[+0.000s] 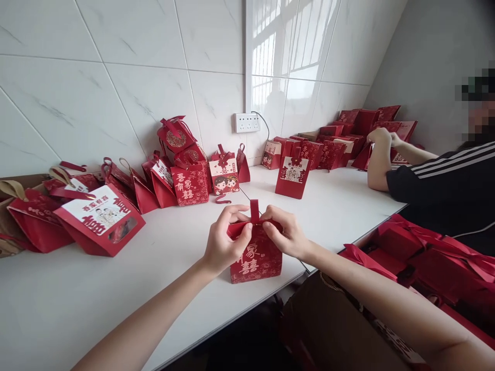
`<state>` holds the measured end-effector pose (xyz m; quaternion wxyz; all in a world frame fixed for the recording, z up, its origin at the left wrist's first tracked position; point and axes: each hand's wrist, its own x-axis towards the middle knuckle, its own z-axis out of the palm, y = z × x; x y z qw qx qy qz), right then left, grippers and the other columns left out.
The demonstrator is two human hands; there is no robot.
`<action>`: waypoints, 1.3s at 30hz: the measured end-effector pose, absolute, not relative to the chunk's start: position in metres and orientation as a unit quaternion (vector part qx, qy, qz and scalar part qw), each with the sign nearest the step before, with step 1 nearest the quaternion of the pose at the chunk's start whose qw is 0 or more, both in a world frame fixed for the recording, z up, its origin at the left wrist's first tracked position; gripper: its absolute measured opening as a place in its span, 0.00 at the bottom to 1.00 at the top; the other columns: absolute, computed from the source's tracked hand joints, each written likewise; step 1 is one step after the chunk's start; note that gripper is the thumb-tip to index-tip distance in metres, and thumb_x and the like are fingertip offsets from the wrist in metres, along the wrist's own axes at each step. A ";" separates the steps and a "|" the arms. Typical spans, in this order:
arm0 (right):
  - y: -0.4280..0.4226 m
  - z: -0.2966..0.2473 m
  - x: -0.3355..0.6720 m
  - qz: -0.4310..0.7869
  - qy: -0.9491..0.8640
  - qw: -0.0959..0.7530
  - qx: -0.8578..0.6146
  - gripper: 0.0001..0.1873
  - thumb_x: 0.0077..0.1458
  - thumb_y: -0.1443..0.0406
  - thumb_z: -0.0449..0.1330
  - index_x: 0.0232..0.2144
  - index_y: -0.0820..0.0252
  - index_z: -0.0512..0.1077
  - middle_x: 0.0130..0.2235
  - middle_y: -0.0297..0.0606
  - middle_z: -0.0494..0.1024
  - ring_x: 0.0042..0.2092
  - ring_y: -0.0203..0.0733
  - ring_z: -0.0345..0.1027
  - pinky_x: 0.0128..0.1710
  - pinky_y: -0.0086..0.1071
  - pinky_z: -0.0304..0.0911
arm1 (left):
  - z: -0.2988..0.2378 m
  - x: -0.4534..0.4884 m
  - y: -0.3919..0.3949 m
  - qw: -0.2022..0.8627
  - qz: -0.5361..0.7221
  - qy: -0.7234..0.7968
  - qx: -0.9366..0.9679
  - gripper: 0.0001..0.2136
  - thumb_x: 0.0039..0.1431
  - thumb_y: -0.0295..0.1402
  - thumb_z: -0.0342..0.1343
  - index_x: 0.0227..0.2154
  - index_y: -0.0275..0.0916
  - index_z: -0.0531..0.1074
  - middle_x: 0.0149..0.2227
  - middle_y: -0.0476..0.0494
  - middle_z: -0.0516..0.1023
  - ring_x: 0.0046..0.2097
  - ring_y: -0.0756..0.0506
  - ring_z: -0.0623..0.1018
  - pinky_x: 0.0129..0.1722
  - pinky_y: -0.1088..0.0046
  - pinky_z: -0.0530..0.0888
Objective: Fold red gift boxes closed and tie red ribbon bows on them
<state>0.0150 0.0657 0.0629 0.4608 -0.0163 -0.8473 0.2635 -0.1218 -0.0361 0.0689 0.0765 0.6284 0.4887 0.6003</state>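
A red gift box with pale lettering and floral print stands upright on the white table, near its front edge. My left hand pinches the box's top edge on the left, thumb in front and fingers behind. On the right side of the same edge, my right hand is closed with its thumb against the front. Between the two hands a red ribbon loop sticks up from the top. A loose piece of red ribbon lies on the table beyond my left hand.
Finished-looking red boxes, such as a white-labelled one, line the wall at left. Another box stands beyond my right hand. A co-worker's arm is at right, near stacked boxes. Below, a container holds red boxes. A power strip is on the wall.
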 end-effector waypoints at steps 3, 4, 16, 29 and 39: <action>0.068 0.069 0.020 0.272 -0.869 0.414 0.001 0.03 0.53 0.68 0.51 0.31 0.59 0.64 0.28 0.33 0.67 0.27 0.35 0.59 0.28 0.30 0.58 | 0.058 -0.123 -0.041 0.125 0.619 0.491 0.600 0.14 0.57 0.32 0.54 0.46 0.41 0.60 0.34 0.46 0.77 0.37 0.48 0.77 0.37 0.71 0.74; 0.068 0.072 0.023 0.272 -0.876 0.398 -0.006 0.03 0.53 0.68 0.51 0.31 0.59 0.65 0.28 0.34 0.68 0.28 0.35 0.59 0.28 0.30 0.58 | 0.051 -0.124 -0.044 0.156 0.622 0.488 0.592 0.18 0.57 0.33 0.54 0.49 0.42 0.57 0.37 0.45 0.76 0.38 0.47 0.78 0.39 0.68 0.74; 0.076 0.058 0.080 0.465 -0.759 0.429 -0.156 0.13 0.55 0.55 0.58 0.32 0.59 0.68 0.30 0.34 0.72 0.32 0.37 0.67 0.33 0.32 0.65 | 0.019 -0.121 -0.065 0.259 0.564 0.549 0.560 0.30 0.45 0.38 0.65 0.50 0.42 0.57 0.49 0.38 0.70 0.51 0.40 0.72 0.50 0.58 0.72; 0.092 0.005 0.082 0.747 -0.523 0.346 -0.221 0.18 0.40 0.56 0.70 0.30 0.59 0.71 0.36 0.34 0.75 0.42 0.39 0.72 0.51 0.43 0.67 | 0.010 -0.114 -0.048 0.065 0.572 0.467 0.671 0.42 0.46 0.38 0.65 0.62 0.42 0.49 0.59 0.30 0.61 0.56 0.36 0.68 0.52 0.58 0.70; 0.091 0.009 0.086 0.733 -0.572 0.324 -0.173 0.12 0.45 0.58 0.66 0.27 0.59 0.70 0.26 0.35 0.74 0.27 0.36 0.70 0.26 0.28 0.67 | 0.015 -0.101 -0.058 -0.031 0.515 0.486 0.706 0.36 0.45 0.35 0.64 0.58 0.44 0.56 0.51 0.36 0.68 0.51 0.37 0.70 0.49 0.56 0.71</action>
